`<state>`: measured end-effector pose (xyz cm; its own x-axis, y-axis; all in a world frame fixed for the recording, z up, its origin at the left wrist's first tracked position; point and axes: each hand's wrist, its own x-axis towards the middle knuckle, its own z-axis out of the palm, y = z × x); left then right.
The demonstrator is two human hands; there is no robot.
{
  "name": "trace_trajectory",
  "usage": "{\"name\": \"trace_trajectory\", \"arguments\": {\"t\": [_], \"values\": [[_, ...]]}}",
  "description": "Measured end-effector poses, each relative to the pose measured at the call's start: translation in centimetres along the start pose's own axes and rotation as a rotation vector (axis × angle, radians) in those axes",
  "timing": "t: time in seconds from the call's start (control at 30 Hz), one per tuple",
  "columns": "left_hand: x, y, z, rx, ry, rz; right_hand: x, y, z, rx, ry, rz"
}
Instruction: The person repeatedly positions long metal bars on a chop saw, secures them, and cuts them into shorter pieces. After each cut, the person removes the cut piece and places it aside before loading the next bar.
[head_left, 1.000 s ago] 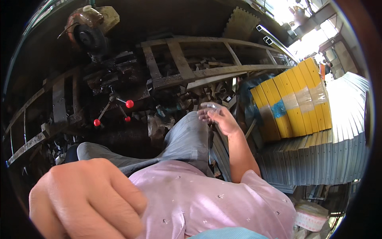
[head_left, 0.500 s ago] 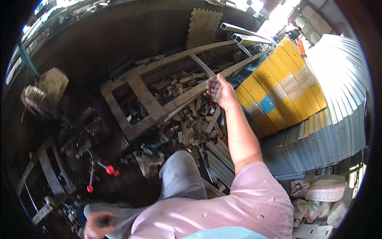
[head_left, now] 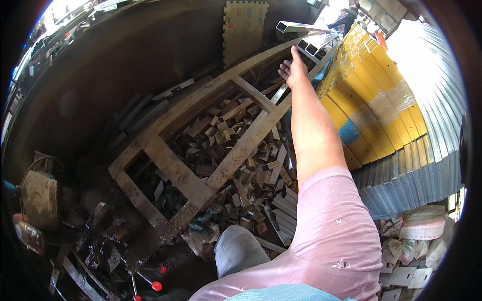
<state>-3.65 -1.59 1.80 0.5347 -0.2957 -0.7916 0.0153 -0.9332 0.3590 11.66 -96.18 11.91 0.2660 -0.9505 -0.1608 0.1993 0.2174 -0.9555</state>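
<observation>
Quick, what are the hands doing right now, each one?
Left hand: not in view.
Right hand: open, reaching out near the square metal tubes, with nothing visibly held.

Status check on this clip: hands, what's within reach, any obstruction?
Right hand open, close to square tubes; contact unclear. Left hand out of view. Yellow stack to the right, nothing visibly blocking.

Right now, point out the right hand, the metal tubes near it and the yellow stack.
Right hand point(head_left: 297, 71), head view: middle of the hand.
Metal tubes point(head_left: 320, 39), head view: side behind the open ends.
Yellow stack point(head_left: 370, 84), head view: middle of its side.
</observation>
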Motion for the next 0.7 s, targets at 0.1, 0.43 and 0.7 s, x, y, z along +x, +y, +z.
{"name": "trace_trajectory", "arguments": {"t": [0.1,0.43,0.7], "values": [[1.9,2.0,-1.3,0.037,0.009,-0.001,3.3,-0.8,0.9,0.062,0.095,-0.038],[4.3,5.5,-2.4,0.101,0.014,-0.010,6.0,-2.0,3.9,0.115,0.349,-0.112],[4.6,6.1,-2.2,0.108,0.031,-0.004,8.1,-2.4,4.3,0.049,0.430,-0.198]]}}
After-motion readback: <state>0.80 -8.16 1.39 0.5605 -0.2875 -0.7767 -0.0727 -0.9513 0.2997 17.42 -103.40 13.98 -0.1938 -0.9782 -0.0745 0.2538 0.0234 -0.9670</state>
